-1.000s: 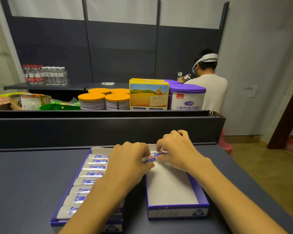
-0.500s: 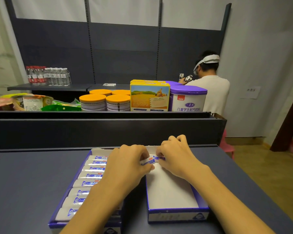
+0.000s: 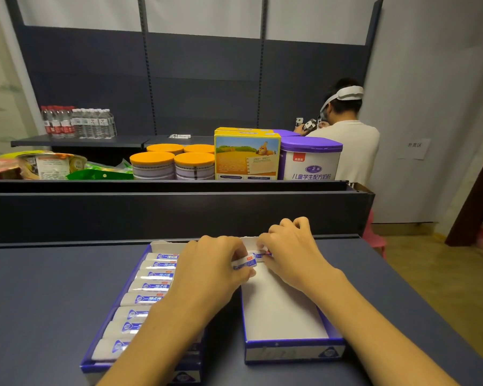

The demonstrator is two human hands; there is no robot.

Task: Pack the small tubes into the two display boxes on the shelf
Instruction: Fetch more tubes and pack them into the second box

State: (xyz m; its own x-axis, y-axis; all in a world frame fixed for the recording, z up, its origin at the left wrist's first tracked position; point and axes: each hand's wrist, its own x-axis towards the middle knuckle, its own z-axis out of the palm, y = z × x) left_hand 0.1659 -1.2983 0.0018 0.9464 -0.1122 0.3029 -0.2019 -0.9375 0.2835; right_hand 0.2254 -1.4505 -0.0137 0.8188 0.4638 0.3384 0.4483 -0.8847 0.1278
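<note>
Left hand (image 3: 207,271) and right hand (image 3: 293,254) each pinch a tube (image 3: 246,263) over the right box (image 3: 285,313), at its 12 o'clock end. Advisable: seat tubes flat against the far wall. Left box (image 3: 140,302) is full.

Left hand (image 3: 212,271) hides the tube rows' (image 3: 154,285) right ends.

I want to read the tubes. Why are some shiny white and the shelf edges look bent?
Head view: room light glares in white streaks off the tubes in the left box, washing out print; the wide-angle lens bows the shelf rail and leans the back panels; the tube held by both hands is slightly blurred.
</note>
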